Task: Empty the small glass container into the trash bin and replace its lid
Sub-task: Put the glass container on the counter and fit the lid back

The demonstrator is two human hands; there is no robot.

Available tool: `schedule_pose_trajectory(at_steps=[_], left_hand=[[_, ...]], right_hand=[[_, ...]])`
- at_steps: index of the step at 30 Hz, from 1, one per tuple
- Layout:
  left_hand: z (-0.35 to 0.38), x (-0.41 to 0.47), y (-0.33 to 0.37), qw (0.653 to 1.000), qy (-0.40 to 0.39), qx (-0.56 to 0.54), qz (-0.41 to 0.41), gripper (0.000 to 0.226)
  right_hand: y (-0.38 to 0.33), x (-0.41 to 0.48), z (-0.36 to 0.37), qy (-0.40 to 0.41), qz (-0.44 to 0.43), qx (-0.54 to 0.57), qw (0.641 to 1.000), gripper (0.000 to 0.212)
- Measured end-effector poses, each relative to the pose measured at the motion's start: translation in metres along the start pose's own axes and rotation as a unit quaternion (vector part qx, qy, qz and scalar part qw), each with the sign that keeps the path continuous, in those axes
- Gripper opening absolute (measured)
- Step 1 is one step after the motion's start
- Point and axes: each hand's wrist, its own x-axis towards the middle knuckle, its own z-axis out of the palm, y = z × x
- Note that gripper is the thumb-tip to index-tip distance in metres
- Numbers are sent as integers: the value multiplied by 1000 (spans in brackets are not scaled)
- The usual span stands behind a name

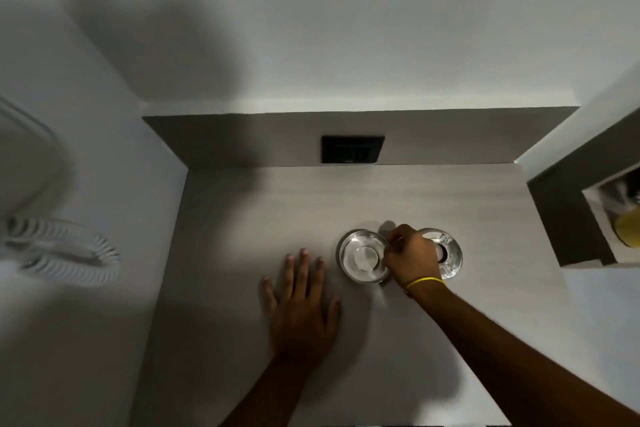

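Note:
Two round clear glass pieces stand side by side on the grey counter. The left one, the small glass container, shows a pale round centre; I cannot tell if its lid is on. The right glass piece is half hidden behind my right hand. That hand sits between the two, fingers pinched on the right rim of the left container. A yellow band circles its wrist. My left hand lies flat on the counter, fingers spread, just left of the container and apart from it. No trash bin is in view.
A black socket plate is set in the low back wall. A white handset with a coiled cord hangs at the left. A box-like niche at the right holds a yellow object. White walls surround the counter.

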Motion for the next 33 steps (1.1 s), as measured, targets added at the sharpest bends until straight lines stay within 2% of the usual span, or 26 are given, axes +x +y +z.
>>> schedule_pose_trajectory(at_steps=[5, 8, 10, 12, 15, 17, 22, 25, 28, 33], left_hand=[[0, 0, 0, 999, 32, 6, 1, 74], [2, -2, 2, 999, 47, 6, 4, 74], [2, 0, 1, 999, 48, 2, 4, 73], [3, 1, 1, 999, 44, -4, -2, 73], [3, 1, 1, 999, 39, -9, -6, 72], [4, 0, 0, 999, 46, -8, -6, 72], [4, 0, 1, 999, 46, -8, -11, 73], [3, 0, 1, 999, 42, -9, -10, 73], [3, 1, 0, 1000, 30, 0, -10, 74], [2, 1, 1, 1000, 22, 1, -15, 74]], right_hand=[[0, -4, -5, 20, -29, -69, 997, 12], [0, -10, -17, 5, -40, -92, 995, 18], [2, -12, -30, 24, -66, -97, 993, 27], [11, -11, -45, 41, -100, -133, 985, 41], [28, -11, -60, -44, -58, -264, 962, 85], [33, -14, -63, -88, -24, -273, 958, 99], [37, -11, -64, -88, -60, -274, 956, 104], [31, -15, -65, -63, -59, -248, 965, 107], [11, -18, -60, -51, -101, -213, 970, 114], [-25, -33, -31, -88, -186, -208, 956, 97]])
